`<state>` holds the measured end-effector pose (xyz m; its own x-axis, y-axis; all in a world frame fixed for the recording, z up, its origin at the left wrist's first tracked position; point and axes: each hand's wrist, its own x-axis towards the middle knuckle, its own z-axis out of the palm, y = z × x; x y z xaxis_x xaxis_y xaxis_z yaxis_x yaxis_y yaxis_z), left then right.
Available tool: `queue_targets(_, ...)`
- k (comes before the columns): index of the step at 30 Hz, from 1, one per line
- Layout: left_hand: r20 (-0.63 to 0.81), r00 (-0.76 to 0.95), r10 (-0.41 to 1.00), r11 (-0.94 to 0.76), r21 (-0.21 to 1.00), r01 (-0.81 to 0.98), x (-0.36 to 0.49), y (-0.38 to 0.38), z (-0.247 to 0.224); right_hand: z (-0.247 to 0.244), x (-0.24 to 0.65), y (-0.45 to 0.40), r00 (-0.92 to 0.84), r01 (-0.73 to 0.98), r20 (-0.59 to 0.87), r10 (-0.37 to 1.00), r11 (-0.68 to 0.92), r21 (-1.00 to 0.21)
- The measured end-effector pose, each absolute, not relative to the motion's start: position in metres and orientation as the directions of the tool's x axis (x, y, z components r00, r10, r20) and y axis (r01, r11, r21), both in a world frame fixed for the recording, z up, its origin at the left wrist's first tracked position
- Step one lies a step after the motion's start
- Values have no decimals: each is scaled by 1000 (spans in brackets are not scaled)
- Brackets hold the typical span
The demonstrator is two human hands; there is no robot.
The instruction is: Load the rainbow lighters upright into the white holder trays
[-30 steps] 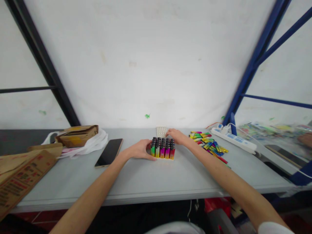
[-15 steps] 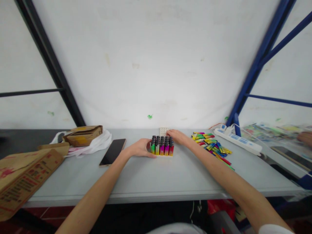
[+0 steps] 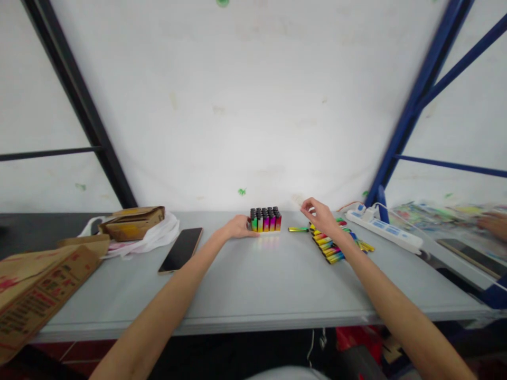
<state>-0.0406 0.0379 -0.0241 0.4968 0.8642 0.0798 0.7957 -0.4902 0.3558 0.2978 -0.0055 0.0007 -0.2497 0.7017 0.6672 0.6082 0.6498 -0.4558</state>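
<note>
An upright block of colourful lighters [image 3: 265,221] with black tops stands toward the back of the grey table. My left hand [image 3: 238,226] is closed around its left end. Raised near the wall, my right hand [image 3: 318,213] pinches a thin pale tray [image 3: 297,200], tilted and blurred so its detail is faint. Beneath and around the right hand lies a pile of shiny loose lighters [image 3: 325,246]. A single green-yellow lighter [image 3: 298,229] lies apart, between the block and the pile.
On the left are a dark phone [image 3: 181,250], a white plastic bag [image 3: 156,237], a small carton [image 3: 134,224] and a larger cardboard box [image 3: 51,279]. A white power strip [image 3: 384,232] lies on the right. Another person's hand [image 3: 493,224] shows at the far right edge.
The lighter block has moved back toward the wall with my left hand. My right hand has lifted the pale tray from behind it and moved right. Loose lighters lie arranged differently.
</note>
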Motion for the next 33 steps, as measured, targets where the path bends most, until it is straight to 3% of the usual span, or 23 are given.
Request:
queue_targets(6,100,414,905,-424,295,856,-16,48,-30,13,272,-71,-412,664,559,719,658,-355)
queue_targets(10,86,370,925,-380,214,900,-21,35,-28,-1,246,-101,-523,627,471,710,695,-352)
queue_targets(14,86,381,921,-390,201,898,-31,17,-19,-20,226,-104,-564,551,395,725,687,-474)
queue_targets(16,95,395,914,-406,212,889,-35,4,-16,-23,225,-95,-537,506,365,760,637,-582)
queue_targets(18,101,408,907,-420,220,880,-34,-12,-13,-22,234,-80,-478,517,368,798,594,-616)
queue_targets(19,94,421,902,-431,209,878,-31,-21,-13,-20,241,-70,-433,566,397,809,587,-579)
queue_targets(22,45,476,879,-475,189,859,-15,-46,-11,-18,266,-35,-388,778,460,798,551,-300)
queue_targets(26,41,529,848,-527,183,830,15,-66,-12,-28,288,-2,-363,915,331,871,401,-52)
queue_targets(30,98,545,833,-554,168,816,22,-61,-16,-35,293,7,-367,911,313,876,407,-68)
queue_targets(33,103,607,788,-611,246,752,7,-50,-20,-30,291,4,-344,854,365,865,450,-261)
